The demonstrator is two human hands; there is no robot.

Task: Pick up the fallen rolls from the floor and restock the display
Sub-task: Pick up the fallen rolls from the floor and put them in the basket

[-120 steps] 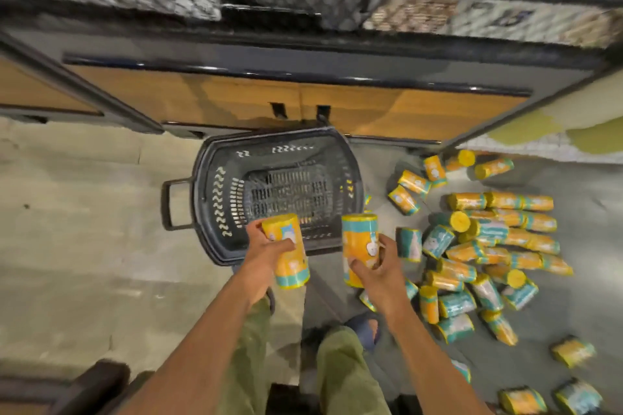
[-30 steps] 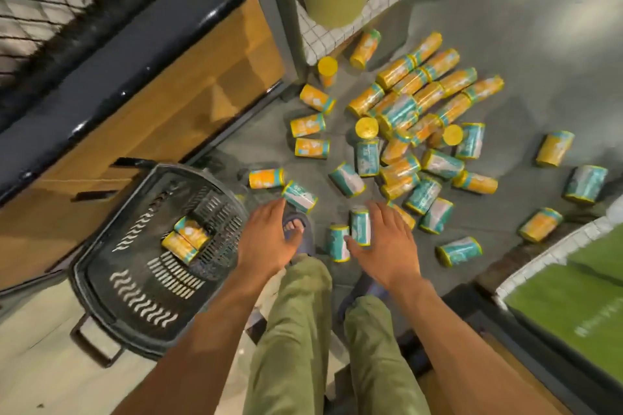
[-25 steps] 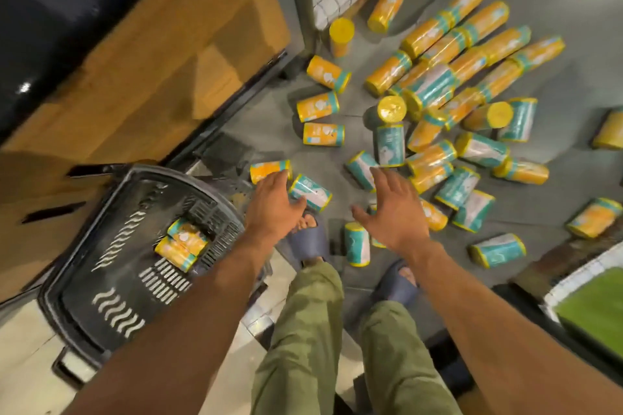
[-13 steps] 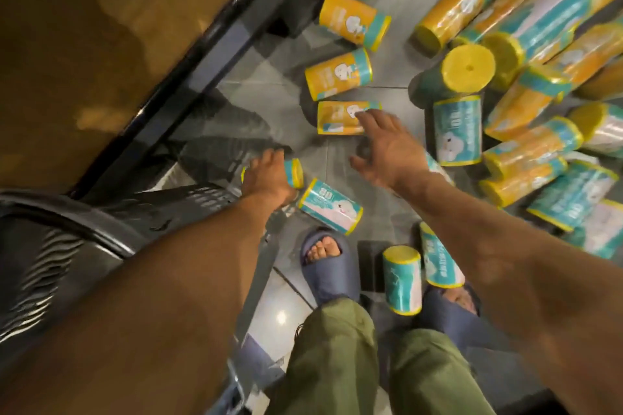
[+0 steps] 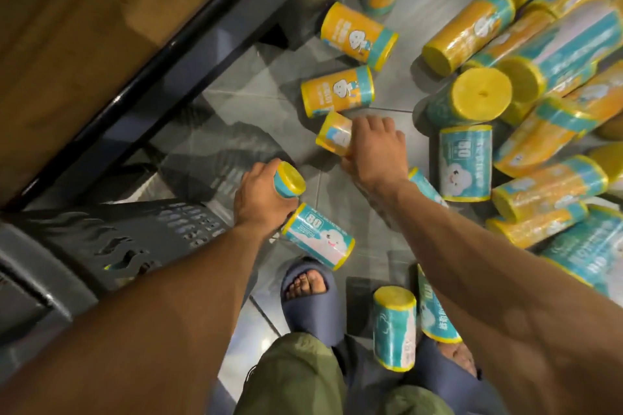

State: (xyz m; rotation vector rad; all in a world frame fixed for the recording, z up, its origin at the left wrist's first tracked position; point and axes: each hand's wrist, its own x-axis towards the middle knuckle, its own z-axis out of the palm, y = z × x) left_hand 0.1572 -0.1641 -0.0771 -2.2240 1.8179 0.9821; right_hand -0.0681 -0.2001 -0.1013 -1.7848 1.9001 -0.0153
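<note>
1. Foreground: two feet in blue slippers stand on the tiled floor. An upright roll stands between them, uncollected. With so many rolls down and the display out of view, the task looks to be at an early stage: gathering is under way and no restocking shows.
2. Left foreground: the dark plastic basket stands just beside the left forearm. Its contents are hidden at this angle.
3. Left hand: the fingers are curled round a teal roll, whose yellow end faces the camera. A second teal roll, the lying roll, rests on the tiles just beside the wrist.
4. Right hand: the fingers are closed over one end of an orange roll, which is tilted. Whether it has left the floor cannot be told.
5. Beyond the hands: two loose orange rolls lie near the cabinet base.
6. Far right: a dense heap of teal and orange rolls remains to be picked up.
</note>
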